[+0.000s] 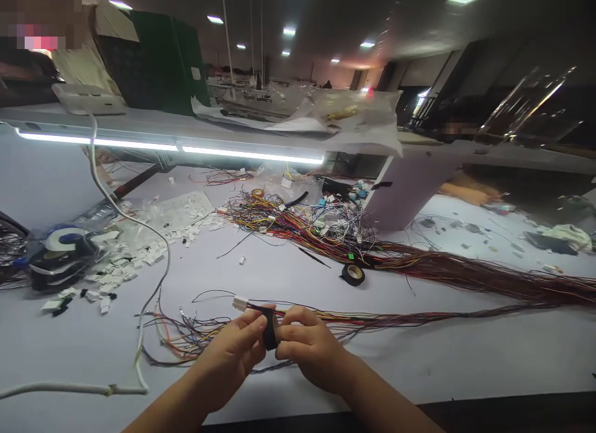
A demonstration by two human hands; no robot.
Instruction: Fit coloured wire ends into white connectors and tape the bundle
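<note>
Both my hands meet low in the middle of the view over a white table (419, 358). My left hand (233, 352) and my right hand (302, 343) pinch a thin wire harness (395, 318) where black tape (270, 330) is wound around it. A small white connector (239, 303) sticks out just above my left fingers. Loose coloured wire ends (186, 337) fan out to the left of my hands.
A black tape roll (352, 273) lies on the table beyond my hands. A thick bundle of coloured wires (442, 268) runs from centre to right. White connectors (125, 256) are scattered at left beside a plastic bag (60, 256). A white cable (149, 278) curves down the left. A shelf with a strip light (186, 149) stands behind.
</note>
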